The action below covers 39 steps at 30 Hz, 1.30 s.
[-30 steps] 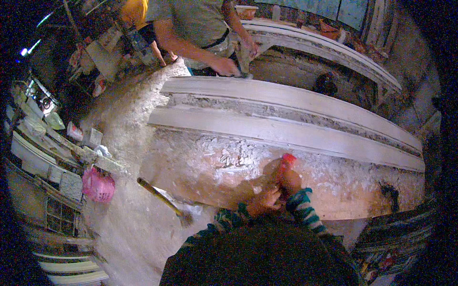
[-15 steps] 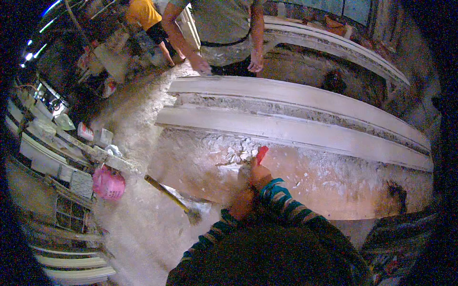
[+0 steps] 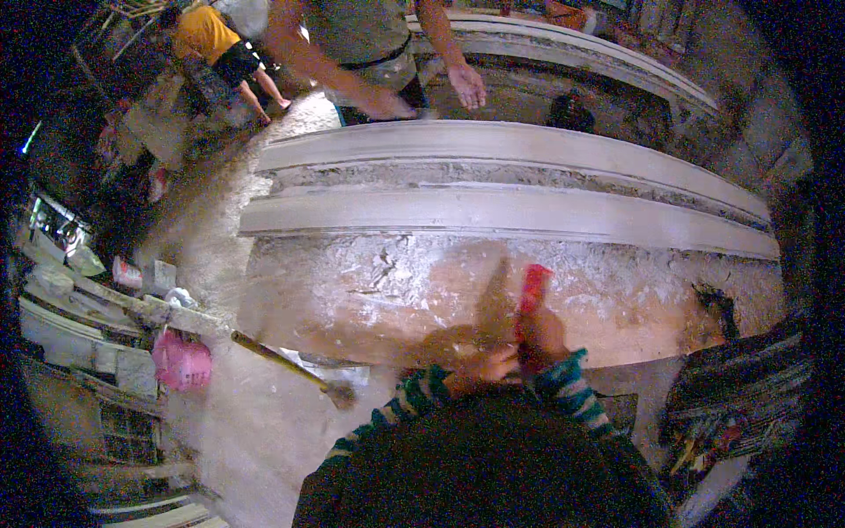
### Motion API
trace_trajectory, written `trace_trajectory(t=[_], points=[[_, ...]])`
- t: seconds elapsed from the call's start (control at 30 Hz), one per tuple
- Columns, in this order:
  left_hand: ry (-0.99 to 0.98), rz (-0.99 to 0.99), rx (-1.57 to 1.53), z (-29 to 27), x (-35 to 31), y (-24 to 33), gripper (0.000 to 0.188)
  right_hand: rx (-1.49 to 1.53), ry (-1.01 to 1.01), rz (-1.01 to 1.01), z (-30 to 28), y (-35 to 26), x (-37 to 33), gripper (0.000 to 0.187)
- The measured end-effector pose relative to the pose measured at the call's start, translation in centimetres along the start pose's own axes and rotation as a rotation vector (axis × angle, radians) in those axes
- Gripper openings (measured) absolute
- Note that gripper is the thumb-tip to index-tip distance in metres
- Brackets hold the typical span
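Note:
My right hand (image 3: 546, 336) is closed around a red tool (image 3: 534, 286) that sticks up past the fingers; blur hides what kind it is. Close beside it on the left is my left hand (image 3: 486, 364), palm and fingers blurred, its fingertips near the tool's lower part. Both hands are over the near edge of a brownish work board (image 3: 458, 264) smeared with white residue. Beyond them two long white moulding strips (image 3: 493, 209) lie side by side across the board. A person's hand (image 3: 392, 104) is at the far strip, blurred.
Across the board stands a person in a grey-green shirt (image 3: 356, 31); another in yellow (image 3: 207, 33) bends over farther back. A stick-handled brush (image 3: 282, 359) lies left of the board. A pink container (image 3: 182, 361) and stacked pale strips (image 3: 70, 330) are at the left.
My hands have come back toward my body, and the right one with the red tool has shifted right. The heap of white scraps no longer shows on the board. The view has shifted.

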<state>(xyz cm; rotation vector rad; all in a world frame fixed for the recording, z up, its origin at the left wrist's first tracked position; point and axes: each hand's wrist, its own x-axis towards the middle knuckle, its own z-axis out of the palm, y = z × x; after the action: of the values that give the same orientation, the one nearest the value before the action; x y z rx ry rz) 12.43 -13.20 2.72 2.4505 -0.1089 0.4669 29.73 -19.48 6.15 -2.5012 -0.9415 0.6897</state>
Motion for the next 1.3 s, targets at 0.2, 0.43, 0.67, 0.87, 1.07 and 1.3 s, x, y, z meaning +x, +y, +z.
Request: trace_trajectory(t=[0.2, 0.43, 0.67, 0.87, 1.07, 1.3], points=[[-0.316, 0.141, -0.226, 3.5, 0.9, -1.0, 0.043, -0.032, 0.17, 0.028, -5.6, 9.4, -2.5, 0.045], [-0.241, 0.009, -0.221, 1.4, -1.8, -0.9, 0.035, 0.127, -0.043, -0.136, 2.0, 5.4, -0.1, 0.053], [-0.051, -0.246, -0.113, -3.2, -4.4, 1.0, 0.025, -0.013, -0.216, -0.499, 12.0, -7.0, 4.7, 0.062], [0.256, -0.324, 0.302, -4.5, -6.0, 0.2, 0.033, 0.178, -0.358, -0.389, 7.3, -9.3, 5.8, 0.04], [0.214, -0.112, 0.353, 7.2, -0.2, -3.3, 0.033, 0.883, -0.378, -0.143, 0.7, 0.0, 0.7, 0.027], [0.057, -0.086, 0.629, 13.1, 0.2, -2.2, 0.028, 1.626, -0.62, 0.078, 3.3, 0.5, 0.1, 0.044]])
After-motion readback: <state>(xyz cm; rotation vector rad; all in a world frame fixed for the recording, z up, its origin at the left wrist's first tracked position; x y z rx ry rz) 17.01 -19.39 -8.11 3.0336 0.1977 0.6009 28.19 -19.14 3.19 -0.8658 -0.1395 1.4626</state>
